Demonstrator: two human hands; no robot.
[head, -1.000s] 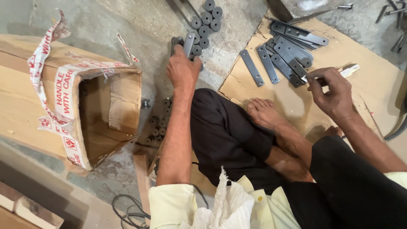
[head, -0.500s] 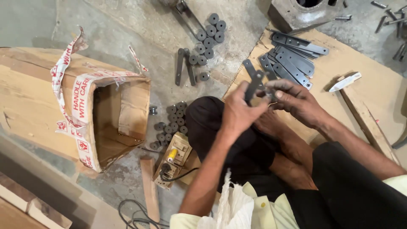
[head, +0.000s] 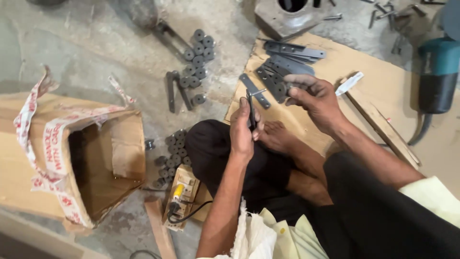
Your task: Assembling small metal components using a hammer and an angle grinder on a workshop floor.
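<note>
My left hand (head: pixel 243 128) grips a dark flat metal bar (head: pixel 251 109) and holds it upright over my bent knee. A thin pin (head: pixel 259 91) sticks out sideways near the bar's top end. My right hand (head: pixel 314 100) hovers just right of the pin, its fingertips pinched on a small dark metal piece (head: pixel 288 87). Behind my hands, several more flat bars (head: pixel 285 64) lie piled on a brown board (head: pixel 373 62). A white marker (head: pixel 349 83) lies on the board right of my right hand.
Dark round rollers lie in a far cluster (head: pixel 196 52) and another by my knee (head: pixel 171 149). An open taped cardboard box (head: pixel 72 158) sits left. A wooden socket board (head: pixel 179 196) with a cable is near my leg; a teal power tool (head: pixel 438 72) far right.
My left hand came back from the rollers on the floor. My right hand let go of the white marker. Both hands met, and the left now holds a bar upright.
</note>
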